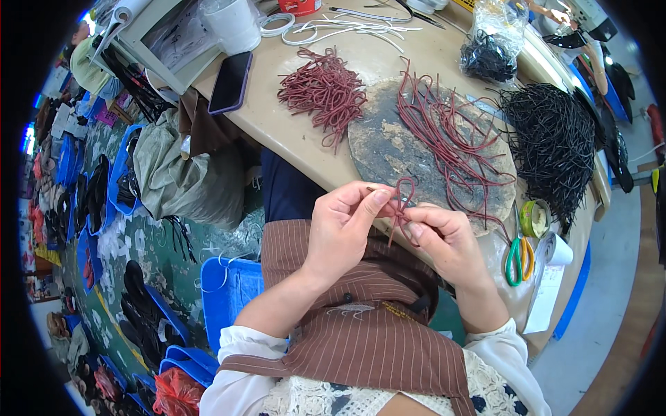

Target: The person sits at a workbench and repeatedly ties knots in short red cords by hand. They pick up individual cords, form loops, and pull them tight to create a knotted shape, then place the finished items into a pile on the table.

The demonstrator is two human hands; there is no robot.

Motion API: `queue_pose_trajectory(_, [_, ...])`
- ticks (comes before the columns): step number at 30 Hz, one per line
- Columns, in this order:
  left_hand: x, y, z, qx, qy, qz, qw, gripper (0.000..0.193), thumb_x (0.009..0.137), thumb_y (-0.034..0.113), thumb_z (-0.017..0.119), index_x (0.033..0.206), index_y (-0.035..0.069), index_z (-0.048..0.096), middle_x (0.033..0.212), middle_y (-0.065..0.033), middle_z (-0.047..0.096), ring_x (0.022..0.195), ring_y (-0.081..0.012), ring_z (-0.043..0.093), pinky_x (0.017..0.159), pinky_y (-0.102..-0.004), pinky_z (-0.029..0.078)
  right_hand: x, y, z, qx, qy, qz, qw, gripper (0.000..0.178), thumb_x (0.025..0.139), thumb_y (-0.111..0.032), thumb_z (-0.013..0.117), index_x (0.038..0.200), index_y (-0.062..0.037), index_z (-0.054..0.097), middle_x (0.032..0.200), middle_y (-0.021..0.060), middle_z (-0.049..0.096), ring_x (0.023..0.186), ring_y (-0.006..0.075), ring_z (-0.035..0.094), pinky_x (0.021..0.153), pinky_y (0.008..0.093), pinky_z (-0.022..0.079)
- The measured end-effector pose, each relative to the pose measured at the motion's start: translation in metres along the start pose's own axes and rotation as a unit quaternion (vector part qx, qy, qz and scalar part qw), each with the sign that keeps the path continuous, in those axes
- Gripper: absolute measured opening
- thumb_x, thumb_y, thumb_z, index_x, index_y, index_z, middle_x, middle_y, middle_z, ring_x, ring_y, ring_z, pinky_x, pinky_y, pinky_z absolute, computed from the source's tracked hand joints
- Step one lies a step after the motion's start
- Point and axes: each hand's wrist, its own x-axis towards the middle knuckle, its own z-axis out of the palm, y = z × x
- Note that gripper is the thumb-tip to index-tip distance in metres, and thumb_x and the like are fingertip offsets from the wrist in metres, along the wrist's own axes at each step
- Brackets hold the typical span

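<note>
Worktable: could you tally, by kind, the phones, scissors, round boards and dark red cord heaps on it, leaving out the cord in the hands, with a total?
Phone: 1
Scissors: 1 pair
Round board: 1
Dark red cord heaps: 2 (a bunched heap and a loose heap over the board)
Total: 5

The knotted cord (pixel 400 216) is dark red, as are the far bundle (pixel 322 93) on the tan surface (pixel 277 135) and the strands (pixel 424 135) across the mottled grey-and-tan board (pixel 371 135). The heaped cords (pixel 551 139) at right are black; the scissor handles (pixel 513 265) are green and orange. The near apron (pixel 388 353) is brown with pale pinstripes.
</note>
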Motion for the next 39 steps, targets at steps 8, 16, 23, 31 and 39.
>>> queue_pose_trajectory(8, [0.011,0.031,-0.029,-0.095,-0.232,-0.202,0.947,0.030,0.089,0.018,0.048,0.103,-0.008,0.056,0.092,-0.0156,0.062,0.090,-0.0212,0.060,0.082,-0.0301,0.047,0.019,-0.039,-0.038,0.070,-0.124,0.148,0.979,0.008,0.080,0.003,0.055,0.086,0.0035,0.060,0.075,0.0026,0.058,0.065,0.0071,0.055,0.057,0.0197,0.044])
queue_pose_trajectory(16, [0.036,0.050,-0.006,0.019,-0.323,-0.343,0.882,0.023,0.082,0.019,0.060,0.079,-0.004,0.062,0.076,-0.0108,0.063,0.073,-0.0136,0.061,0.064,-0.0213,0.047,0.052,-0.061,-0.047,-0.184,-0.271,-0.030,0.944,0.010,0.078,-0.006,0.061,0.083,0.0031,0.061,0.072,0.0029,0.061,0.066,0.0061,0.056,0.058,0.0200,0.046])
queue_pose_trajectory(23, [0.030,0.043,0.000,-0.092,-0.163,-0.330,0.925,0.018,0.082,0.014,0.059,0.093,0.000,0.059,0.086,-0.0119,0.063,0.071,-0.0143,0.061,0.065,-0.0263,0.050,0.026,-0.017,-0.033,0.159,0.047,-0.019,0.986,0.018,0.086,-0.009,0.052,0.099,0.0042,0.056,0.093,0.0096,0.061,0.077,0.0110,0.059,0.074,0.0245,0.047])
queue_pose_trajectory(31, [0.030,0.034,0.000,-0.158,-0.187,-0.310,0.919,0.014,0.082,0.011,0.059,0.090,0.000,0.060,0.087,-0.0132,0.063,0.075,-0.0179,0.062,0.066,-0.0299,0.052,0.009,-0.012,0.002,0.219,0.134,-0.081,0.963,0.010,0.085,-0.002,0.052,0.092,0.0041,0.054,0.093,0.0121,0.061,0.077,0.0117,0.059,0.072,0.0239,0.049])
queue_pose_trajectory(39, [0.028,0.045,-0.002,-0.162,-0.213,-0.370,0.890,0.016,0.081,0.013,0.061,0.091,0.001,0.060,0.085,-0.0100,0.064,0.075,-0.0145,0.062,0.066,-0.0261,0.052,0.005,-0.021,-0.008,0.270,0.072,-0.017,0.960,0.010,0.087,-0.007,0.051,0.089,0.0026,0.053,0.092,0.0138,0.061,0.084,0.0170,0.061,0.076,0.0289,0.050])
